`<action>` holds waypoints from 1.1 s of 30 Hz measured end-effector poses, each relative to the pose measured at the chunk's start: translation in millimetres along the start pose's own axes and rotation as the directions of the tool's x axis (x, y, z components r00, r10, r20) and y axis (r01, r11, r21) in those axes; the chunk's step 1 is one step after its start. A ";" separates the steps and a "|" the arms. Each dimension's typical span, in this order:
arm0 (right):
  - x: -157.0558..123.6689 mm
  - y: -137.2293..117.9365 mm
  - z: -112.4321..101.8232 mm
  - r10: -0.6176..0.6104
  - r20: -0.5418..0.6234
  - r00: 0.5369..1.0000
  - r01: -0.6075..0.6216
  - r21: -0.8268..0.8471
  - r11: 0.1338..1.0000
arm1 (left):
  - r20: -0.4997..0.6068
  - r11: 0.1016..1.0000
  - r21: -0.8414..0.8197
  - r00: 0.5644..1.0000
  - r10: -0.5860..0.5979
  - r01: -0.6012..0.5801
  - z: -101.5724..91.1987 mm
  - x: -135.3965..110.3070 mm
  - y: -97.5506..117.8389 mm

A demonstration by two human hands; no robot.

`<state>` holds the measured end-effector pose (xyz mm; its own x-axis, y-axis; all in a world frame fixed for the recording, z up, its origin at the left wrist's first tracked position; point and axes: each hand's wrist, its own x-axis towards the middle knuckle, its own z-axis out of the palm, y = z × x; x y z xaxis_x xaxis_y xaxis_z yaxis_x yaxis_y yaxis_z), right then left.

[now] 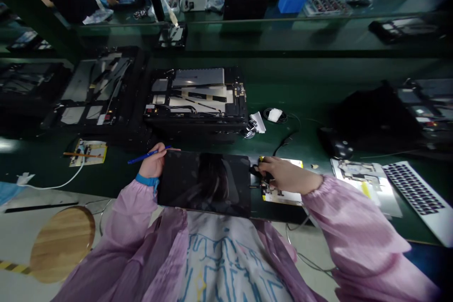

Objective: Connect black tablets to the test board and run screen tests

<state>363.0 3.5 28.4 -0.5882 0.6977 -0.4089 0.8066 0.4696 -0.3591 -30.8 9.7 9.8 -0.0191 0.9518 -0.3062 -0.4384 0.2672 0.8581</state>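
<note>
A tablet [205, 184] with a dark, glossy screen lies face up at the table's front edge, close to my body. My left hand [153, 164] is closed around a slim blue pen-like tool [143, 156] and rests against the tablet's left edge. At the right edge, my right hand [283, 174] has its fingers bent together by a small black piece, above a yellow-edged board [283, 197]. What those fingers pinch is hidden. A short dark cable [284, 142] runs out just above them.
Stacks of opened tablets [198, 96] stand behind, with another stack [102, 87] at left. A black mouse [336, 144], a keyboard [415, 188] and a coiled cable [275, 115] lie to the right. Past the shelf, co-workers in blue sleeves sit. A wooden stool [63, 243] stands lower left.
</note>
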 end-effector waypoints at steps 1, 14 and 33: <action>-1.9 -1.3 3.2 0.020 -0.024 1.000 -0.020 -0.007 1.000 | 0.001 1.000 -0.005 1.000 -0.001 0.001 -0.2 -0.1 -0.1; -32.6 -33.8 89.5 0.437 -0.726 0.532 -0.225 0.376 0.899 | -0.010 1.000 -0.001 1.000 0.008 -0.008 1.4 1.5 1.3; -14.1 -41.0 85.3 0.501 -0.706 0.500 -0.330 0.380 0.864 | -0.036 1.000 -0.019 0.999 -0.008 0.007 3.3 2.3 0.7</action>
<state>333.3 -71.7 -22.7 0.1519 0.9662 0.2082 0.8687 -0.0300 -0.4944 -28.2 12.5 11.0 -0.0482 0.9435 -0.3278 -0.4559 0.2712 0.8477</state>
